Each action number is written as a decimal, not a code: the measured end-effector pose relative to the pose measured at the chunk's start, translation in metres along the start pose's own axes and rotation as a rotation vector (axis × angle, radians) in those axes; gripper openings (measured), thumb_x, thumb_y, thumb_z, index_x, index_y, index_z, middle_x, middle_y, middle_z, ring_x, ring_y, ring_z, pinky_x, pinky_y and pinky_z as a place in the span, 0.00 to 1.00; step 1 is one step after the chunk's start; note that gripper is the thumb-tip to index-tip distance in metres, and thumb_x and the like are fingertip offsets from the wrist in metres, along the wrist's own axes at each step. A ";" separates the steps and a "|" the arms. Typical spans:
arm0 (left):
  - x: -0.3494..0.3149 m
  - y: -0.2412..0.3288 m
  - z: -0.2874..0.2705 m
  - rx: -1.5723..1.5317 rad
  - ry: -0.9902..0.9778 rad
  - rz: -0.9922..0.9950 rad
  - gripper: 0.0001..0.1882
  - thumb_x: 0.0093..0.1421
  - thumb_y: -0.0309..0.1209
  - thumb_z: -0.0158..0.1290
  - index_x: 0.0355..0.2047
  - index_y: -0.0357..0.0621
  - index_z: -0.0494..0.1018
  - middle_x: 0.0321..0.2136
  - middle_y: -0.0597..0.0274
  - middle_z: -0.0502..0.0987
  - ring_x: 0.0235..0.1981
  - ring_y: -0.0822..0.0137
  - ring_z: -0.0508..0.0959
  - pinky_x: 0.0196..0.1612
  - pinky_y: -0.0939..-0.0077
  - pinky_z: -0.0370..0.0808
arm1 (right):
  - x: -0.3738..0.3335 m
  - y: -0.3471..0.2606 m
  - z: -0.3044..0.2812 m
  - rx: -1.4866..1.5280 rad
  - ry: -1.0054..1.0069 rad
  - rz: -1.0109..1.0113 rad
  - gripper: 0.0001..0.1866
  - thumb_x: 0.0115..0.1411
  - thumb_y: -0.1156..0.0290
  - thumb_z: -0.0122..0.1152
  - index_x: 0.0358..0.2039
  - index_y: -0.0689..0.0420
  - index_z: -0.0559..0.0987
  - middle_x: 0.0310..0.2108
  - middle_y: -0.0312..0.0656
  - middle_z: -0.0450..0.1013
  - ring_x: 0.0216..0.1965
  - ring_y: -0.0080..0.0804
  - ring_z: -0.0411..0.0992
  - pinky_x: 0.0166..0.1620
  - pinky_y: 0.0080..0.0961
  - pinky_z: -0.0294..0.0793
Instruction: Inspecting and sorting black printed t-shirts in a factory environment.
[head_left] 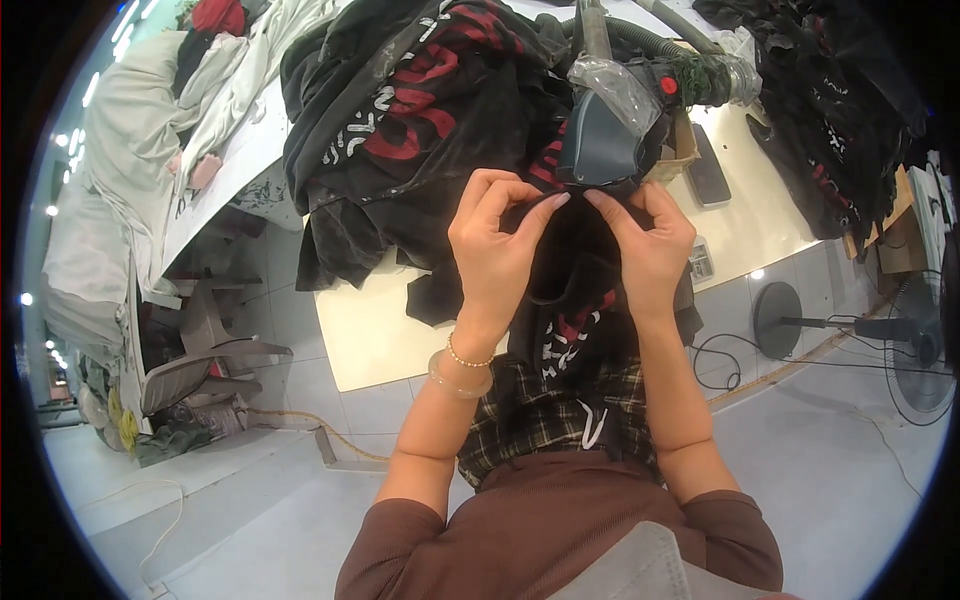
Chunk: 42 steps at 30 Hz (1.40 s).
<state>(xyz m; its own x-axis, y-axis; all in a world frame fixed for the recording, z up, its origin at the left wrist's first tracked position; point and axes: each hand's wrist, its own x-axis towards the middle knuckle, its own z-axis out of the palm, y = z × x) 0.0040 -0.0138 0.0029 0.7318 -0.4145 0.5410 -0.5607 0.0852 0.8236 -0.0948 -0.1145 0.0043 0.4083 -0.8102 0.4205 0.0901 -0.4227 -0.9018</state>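
Between my two hands is a black garment (577, 250) with red and white print, hanging down toward my lap. My left hand (497, 225) pinches the cloth between thumb and fingers. Facing it, my right hand (652, 228) pinches the same cloth a short way to the right. Both thumb tips sit just under the front edge of a dark teal machine head (600, 145), which has clear plastic wrapped over its top. The cloth right at the machine's edge is partly hidden by my fingers.
A heap of black printed garments (400, 130) covers the table (365, 345) left of the machine; more black garments (835, 90) lie right. A phone (708, 165) rests beside a small cardboard box (680, 145). Pale cloth (130, 130) is piled far left. A fan (915, 340) stands right.
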 end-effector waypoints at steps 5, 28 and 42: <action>0.002 0.003 -0.003 0.062 0.008 -0.006 0.09 0.48 0.19 0.65 0.24 0.34 0.74 0.27 0.66 0.71 0.25 0.78 0.68 0.28 0.85 0.65 | -0.003 0.003 0.000 -0.020 -0.029 0.046 0.15 0.48 0.80 0.72 0.19 0.68 0.70 0.17 0.35 0.61 0.21 0.18 0.56 0.25 0.20 0.57; 0.002 0.001 -0.006 0.010 -0.057 -0.014 0.13 0.43 0.17 0.66 0.28 0.35 0.73 0.29 0.62 0.72 0.29 0.71 0.73 0.34 0.80 0.70 | 0.002 0.002 -0.005 -0.212 -0.017 -0.136 0.13 0.45 0.78 0.73 0.24 0.66 0.73 0.22 0.37 0.64 0.22 0.28 0.62 0.28 0.22 0.63; -0.003 -0.001 0.000 0.195 -0.037 0.119 0.11 0.41 0.23 0.67 0.26 0.40 0.76 0.25 0.64 0.73 0.28 0.62 0.73 0.31 0.70 0.69 | -0.002 0.007 -0.009 -0.141 -0.021 -0.179 0.13 0.44 0.81 0.71 0.27 0.64 0.73 0.27 0.39 0.65 0.28 0.31 0.68 0.33 0.22 0.68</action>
<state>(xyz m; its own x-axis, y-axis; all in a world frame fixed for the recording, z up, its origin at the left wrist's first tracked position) 0.0024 -0.0131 0.0005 0.6435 -0.4453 0.6226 -0.7090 -0.0403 0.7040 -0.1028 -0.1194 -0.0023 0.4165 -0.7092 0.5688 0.0354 -0.6125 -0.7896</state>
